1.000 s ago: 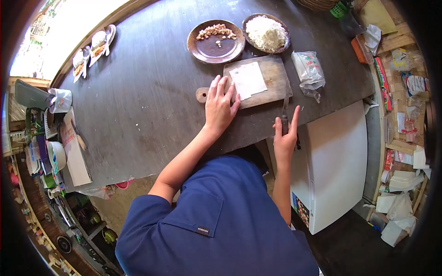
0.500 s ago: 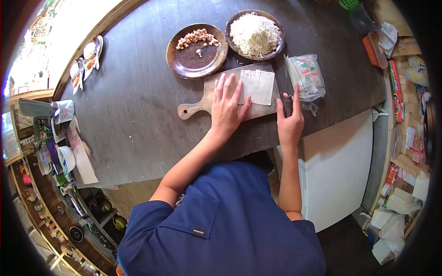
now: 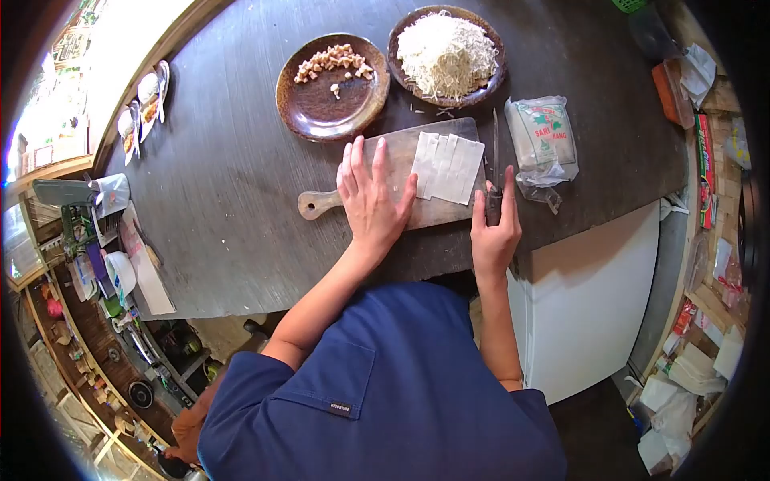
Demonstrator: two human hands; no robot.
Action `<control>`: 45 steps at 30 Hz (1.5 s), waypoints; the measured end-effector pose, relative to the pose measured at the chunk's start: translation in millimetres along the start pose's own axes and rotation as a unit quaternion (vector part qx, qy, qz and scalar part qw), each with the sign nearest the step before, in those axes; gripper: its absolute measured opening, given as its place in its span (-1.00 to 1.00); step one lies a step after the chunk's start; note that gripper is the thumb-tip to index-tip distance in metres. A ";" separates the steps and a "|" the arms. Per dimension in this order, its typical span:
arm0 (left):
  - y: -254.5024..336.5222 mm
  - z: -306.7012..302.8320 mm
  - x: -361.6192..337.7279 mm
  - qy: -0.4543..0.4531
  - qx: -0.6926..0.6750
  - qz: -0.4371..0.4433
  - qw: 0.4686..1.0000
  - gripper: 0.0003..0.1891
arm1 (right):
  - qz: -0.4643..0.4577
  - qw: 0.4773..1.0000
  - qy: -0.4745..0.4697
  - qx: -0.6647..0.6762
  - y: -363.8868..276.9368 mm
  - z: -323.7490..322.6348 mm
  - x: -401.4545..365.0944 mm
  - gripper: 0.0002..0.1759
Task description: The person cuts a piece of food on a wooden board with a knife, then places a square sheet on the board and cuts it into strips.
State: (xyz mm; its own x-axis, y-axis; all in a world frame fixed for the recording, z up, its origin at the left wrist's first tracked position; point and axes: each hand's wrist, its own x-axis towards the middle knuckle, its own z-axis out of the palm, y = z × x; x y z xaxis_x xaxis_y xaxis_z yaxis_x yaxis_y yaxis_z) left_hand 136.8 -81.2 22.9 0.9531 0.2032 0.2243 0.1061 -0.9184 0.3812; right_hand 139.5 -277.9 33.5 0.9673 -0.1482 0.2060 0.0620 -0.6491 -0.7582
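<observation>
My left hand [image 3: 371, 196] lies flat with spread fingers on a wooden cutting board [image 3: 401, 148], just left of the thin white strips [image 3: 449, 167]. The strips lie side by side, partly overlapping. My right hand [image 3: 494, 232] is wrapped round the dark handle of a knife [image 3: 496, 148], whose blade points away from me along the board's right edge. A plastic-wrapped packet [image 3: 542, 136] lies right of the knife. Beyond the board are a brown plate [image 3: 329, 112] with small diced pieces and another plate [image 3: 395, 64] heaped with pale shreds.
The dark table [image 3: 216, 184] holds spoons on small dishes [image 3: 148, 112] at the far left. An orange container [image 3: 670, 92] is at the right edge, above a white cabinet [image 3: 593, 297]. Part of another person [image 3: 188, 425] shows at the lower left.
My left hand has slid left off the strips onto bare board. My right hand, with the knife, has shifted slightly toward me. The view has shifted a little.
</observation>
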 end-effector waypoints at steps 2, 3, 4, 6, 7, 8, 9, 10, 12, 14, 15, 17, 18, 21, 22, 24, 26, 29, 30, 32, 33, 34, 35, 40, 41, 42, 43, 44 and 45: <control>-4.4 -5.1 -6.0 -0.019 -0.018 0.012 1.000 -0.22 | -0.001 1.000 0.003 0.001 -1.5 -4.3 -10.6 -0.28; -8.1 -8.8 -9.3 -0.014 -0.018 0.012 1.000 -0.22 | 0.007 1.000 -0.010 -0.018 0.7 -5.5 -19.8 -0.29; -12.9 -13.4 -14.8 -0.021 -0.006 0.032 0.999 -0.22 | 0.015 0.999 -0.022 -0.035 -0.1 -6.0 -24.8 -0.30; -20.3 -20.2 -22.0 -0.035 0.011 0.057 0.998 -0.29 | 0.011 1.000 -0.024 -0.009 -2.5 -6.7 -34.1 -0.30; -21.3 -21.6 -24.8 -0.036 0.011 0.057 0.998 -0.29 | 0.011 0.999 -0.031 0.013 -3.7 -8.4 -40.5 -0.30; -21.4 -22.3 -24.6 -0.044 0.002 0.078 0.996 -0.33 | 0.011 0.999 -0.030 0.012 -4.7 -10.2 -43.7 -0.30; -20.6 -22.9 -23.0 -0.049 -0.007 0.099 0.994 -0.37 | 0.035 0.999 -0.030 0.022 -5.6 -12.4 -43.7 -0.31; -15.7 -22.1 -20.3 -0.030 -0.033 0.101 0.994 -0.48 | 0.057 0.997 -0.029 0.032 -5.8 -14.4 -43.2 -0.32; -12.7 -13.4 -19.0 -0.022 -0.058 0.101 0.993 -0.52 | 0.058 0.997 -0.010 0.041 -2.9 -17.8 -42.5 -0.32; -6.1 -11.6 -19.0 -0.014 -0.086 0.089 0.992 -0.63 | 0.063 0.997 0.013 0.047 -5.1 -22.7 -44.0 -0.34; -3.7 -12.1 -18.7 -0.011 -0.088 0.096 0.991 -0.63 | 0.061 0.997 0.021 0.047 -4.9 -24.8 -46.0 -0.34; -1.0 -14.2 -18.8 -0.020 -0.129 0.063 0.989 -0.61 | 0.055 0.997 0.032 0.051 -3.5 -28.1 -52.6 -0.34; -1.3 -13.5 -18.5 -0.019 -0.129 0.071 0.989 -0.61 | 0.056 0.996 0.040 0.052 -3.7 -28.8 -56.3 -0.34; -1.4 -9.8 -16.2 -0.011 -0.114 0.081 0.990 -0.62 | 0.056 0.996 0.044 0.058 -1.3 -26.6 -66.9 -0.34; 0.5 -9.5 -15.6 -0.009 -0.125 0.079 0.989 -0.62 | 0.052 0.996 0.055 0.054 0.2 -23.2 -69.8 -0.34; 3.3 -9.1 -17.3 -0.006 -0.134 0.075 0.988 -0.63 | 0.048 0.995 0.063 0.052 1.0 -21.3 -77.3 -0.34; 4.9 -6.2 -16.4 0.000 -0.133 0.078 0.988 -0.64 | 0.064 0.992 0.059 0.086 -4.0 -20.4 -81.5 -0.35; 4.8 -1.5 -19.4 -0.009 -0.150 0.083 0.985 -0.65 | 0.105 0.990 0.034 0.087 -4.6 -23.4 -89.5 -0.36; 4.1 0.1 -22.1 -0.012 -0.152 0.086 0.985 -0.65 | 0.109 0.990 0.037 0.085 -1.6 -23.7 -92.5 -0.36; 3.1 2.6 -21.1 0.001 -0.174 0.095 0.980 -0.66 | 0.090 0.995 0.017 0.047 4.6 -23.7 -90.9 -0.37; 3.3 2.1 -19.5 0.005 -0.174 0.097 0.980 -0.66 | 0.087 0.995 0.020 0.048 5.5 -24.6 -89.8 -0.37; 3.2 0.3 -19.4 0.003 -0.176 0.101 0.979 -0.67 | 0.102 0.993 0.009 0.059 4.1 -26.4 -89.4 -0.37; 2.7 -1.1 -20.6 0.001 -0.179 0.104 0.978 -0.68 | 0.117 0.991 -0.003 0.069 3.2 -27.6 -89.9 -0.38; -4.7 -2.7 -9.4 0.021 -0.190 0.101 0.976 -0.79 | 0.091 0.992 0.008 0.086 4.2 -26.6 -86.8 -0.36; -5.9 -4.2 -7.8 0.015 -0.205 0.092 0.974 -0.82 | 0.090 0.992 0.008 0.090 3.4 -26.6 -86.5 -0.36; -6.7 -5.5 -6.8 0.021 -0.204 0.088 0.975 -0.82 | 0.084 0.992 0.004 0.091 2.1 -27.1 -87.1 -0.36; -7.7 -7.1 -5.6 0.029 -0.209 0.095 0.973 -0.83 | 0.084 0.993 0.001 0.088 0.5 -27.7 -87.9 -0.36; -8.6 -9.4 -4.9 0.036 -0.213 0.101 0.971 -0.84 | 0.086 0.993 -0.002 0.085 -0.8 -27.9 -88.1 -0.35; -9.8 -12.3 -3.6 0.040 -0.211 0.098 0.972 -0.84 | 0.082 0.993 -0.006 0.087 -1.5 -27.2 -87.3 -0.35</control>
State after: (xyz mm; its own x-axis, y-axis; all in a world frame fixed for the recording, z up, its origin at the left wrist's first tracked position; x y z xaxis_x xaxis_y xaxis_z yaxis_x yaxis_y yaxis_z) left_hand 128.8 -68.7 29.4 0.9163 0.0798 0.3924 -0.2173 -0.7239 0.6548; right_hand 48.3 -284.3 33.5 0.9705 -0.2322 0.0652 -0.0557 -0.4787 -0.8762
